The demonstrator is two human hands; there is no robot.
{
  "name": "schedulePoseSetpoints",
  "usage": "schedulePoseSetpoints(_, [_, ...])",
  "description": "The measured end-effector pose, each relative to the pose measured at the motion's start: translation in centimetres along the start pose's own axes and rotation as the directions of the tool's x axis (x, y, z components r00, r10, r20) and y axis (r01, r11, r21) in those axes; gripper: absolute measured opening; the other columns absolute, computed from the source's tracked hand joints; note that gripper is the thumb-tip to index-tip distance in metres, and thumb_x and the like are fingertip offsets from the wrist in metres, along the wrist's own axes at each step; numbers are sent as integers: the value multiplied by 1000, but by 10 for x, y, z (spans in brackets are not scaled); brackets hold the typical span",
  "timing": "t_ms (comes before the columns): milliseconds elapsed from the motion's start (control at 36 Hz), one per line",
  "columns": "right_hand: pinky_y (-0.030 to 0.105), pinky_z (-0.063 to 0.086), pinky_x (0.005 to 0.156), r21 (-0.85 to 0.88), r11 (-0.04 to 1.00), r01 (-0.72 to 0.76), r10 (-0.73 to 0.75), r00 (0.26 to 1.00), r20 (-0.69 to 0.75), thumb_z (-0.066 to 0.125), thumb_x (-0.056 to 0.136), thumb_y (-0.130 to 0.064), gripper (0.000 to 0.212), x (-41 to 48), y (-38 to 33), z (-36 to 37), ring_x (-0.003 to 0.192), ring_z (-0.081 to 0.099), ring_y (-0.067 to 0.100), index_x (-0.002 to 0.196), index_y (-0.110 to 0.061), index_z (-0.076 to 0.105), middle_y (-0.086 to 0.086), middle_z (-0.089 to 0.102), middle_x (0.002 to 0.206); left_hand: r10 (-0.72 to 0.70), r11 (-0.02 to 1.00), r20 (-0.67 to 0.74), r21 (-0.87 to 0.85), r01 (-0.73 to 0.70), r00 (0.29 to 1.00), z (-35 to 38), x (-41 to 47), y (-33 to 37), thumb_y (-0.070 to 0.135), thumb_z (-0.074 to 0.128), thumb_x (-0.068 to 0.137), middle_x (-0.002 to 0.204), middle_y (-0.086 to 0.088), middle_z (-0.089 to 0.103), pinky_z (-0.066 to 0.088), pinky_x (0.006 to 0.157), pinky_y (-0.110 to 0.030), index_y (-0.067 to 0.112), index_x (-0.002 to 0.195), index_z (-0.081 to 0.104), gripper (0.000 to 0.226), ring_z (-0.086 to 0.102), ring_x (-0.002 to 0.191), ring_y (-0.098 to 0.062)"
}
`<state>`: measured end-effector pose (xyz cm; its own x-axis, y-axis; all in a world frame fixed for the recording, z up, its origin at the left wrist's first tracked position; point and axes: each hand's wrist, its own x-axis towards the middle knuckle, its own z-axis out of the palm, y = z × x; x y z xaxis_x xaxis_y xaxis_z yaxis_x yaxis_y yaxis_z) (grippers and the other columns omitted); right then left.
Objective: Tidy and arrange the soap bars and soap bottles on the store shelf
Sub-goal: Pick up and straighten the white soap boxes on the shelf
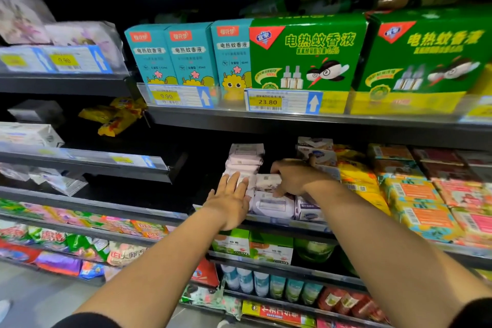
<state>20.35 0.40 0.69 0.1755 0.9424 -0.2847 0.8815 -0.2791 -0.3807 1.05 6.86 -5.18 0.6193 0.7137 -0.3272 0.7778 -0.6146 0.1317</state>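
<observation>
Squaring up the pink soap bars [245, 160] at the shelf's [282, 222] front edge seems the step in hand; the left hand [231, 194] presses flat, fingers straight, against the stack; the right hand [295, 177] curls round a loose bar [267, 182]; next, that bar probably needs seating flush beside the stack.

two bare forearms show from elbow to wrist, each ending in a bare hand: the left hand [231, 201] and the right hand [294, 178]. a black fabric sleeve [87, 322] ends near the left elbow at the frame's bottom edge, and a matching dark sleeve [472, 313] ends near the right elbow.
</observation>
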Motion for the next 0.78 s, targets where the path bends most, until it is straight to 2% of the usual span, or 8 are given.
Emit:
schedulePoseSetpoints(139, [26, 45, 73, 262, 964, 34, 18, 980, -196, 73, 85, -42, 51, -21, -3, -12, 101, 56, 15, 132, -30, 55, -3, 58, 121, -4, 1000, 11, -27, 4, 1000, -2, -1, 0, 45, 14, 106, 164, 5, -24, 5, 124, -50, 22, 159, -7, 62, -24, 150, -20])
schedulePoseSetpoints(278, [27, 53, 71, 581, 799, 155, 80, 930, -358, 86, 72, -38, 36, -45, -3, -6, 96, 65, 12, 100, -38, 63, -11, 67, 104, 13, 987, 14, -162, -10, 1000, -8, 0, -3, 47, 27, 105, 165, 7, -18, 2, 123, -51, 24, 160, 0, 65, -20, 151, -17])
schedulePoseSetpoints(361, [26, 57, 75, 724, 657, 208, 121, 919, -374, 88, 74, -30, 36, -66, -3, -1, 93, 68, 10, 98, -37, 62, -7, 68, 102, 16, 940, -44, -340, -30, 999, -14, -3, -9, 48, 53, 96, 163, 10, 16, -2, 120, -55, 32, 156, 19, 71, 13, 152, -22])
schedulePoseSetpoints(417, [27, 59, 72, 799, 556, 229, 133, 924, -358, 85, 79, -25, 32, -81, -5, 2, 87, 69, 10, 98, -37, 63, -5, 69, 101, 37, 861, -161, -496, -114, 986, -15, -12, -8, 47, 67, 85, 150, 11, 41, 8, 121, -57, 41, 148, 29, 74, 41, 138, -19])
schedulePoseSetpoints(472, [36, 60, 71, 879, 413, 237, 125, 942, -313, 79, 84, -19, 21, -94, -7, 7, 82, 73, 15, 93, -34, 69, 0, 73, 97, 91, 761, -306, -592, -265, 948, -12, -28, -1, 39, 74, 81, 147, 13, 42, 30, 118, -48, 44, 147, 28, 80, 47, 133, -13])
schedulePoseSetpoints(556, [37, 59, 74, 942, 265, 205, 116, 963, -242, 69, 92, -17, 15, -110, -9, 12, 85, 74, 18, 89, -31, 74, 2, 77, 95, 191, 604, -460, -642, -473, 867, -10, -61, 19, 18, 77, 86, 150, 23, 35, 39, 111, -28, 49, 146, 24, 86, 41, 137, -2])
schedulePoseSetpoints(694, [29, 50, 50, 934, 317, 166, 106, 972, -209, 62, 97, -32, 12, -126, -15, 16, 82, 68, 22, 98, -30, 73, 6, 72, 102, 354, 580, -641, -421, -697, 681, -15, -90, 37, 6, 79, 83, 156, 5, 28, 33, 108, -12, 51, 141, 35, 86, 28, 145, -2])
schedulePoseSetpoints(778, [26, 48, 45, 944, 295, 148, 58, 983, -173, 57, 100, -33, 15, -128, -18, 21, 78, 68, 21, 100, -28, 72, 8, 71, 102, 351, 617, -654, -377, -691, 670, -21, -95, 34, 3, 77, 83, 153, 9, 33, 30, 107, -8, 48, 131, 50, 71, 30, 141, 4])
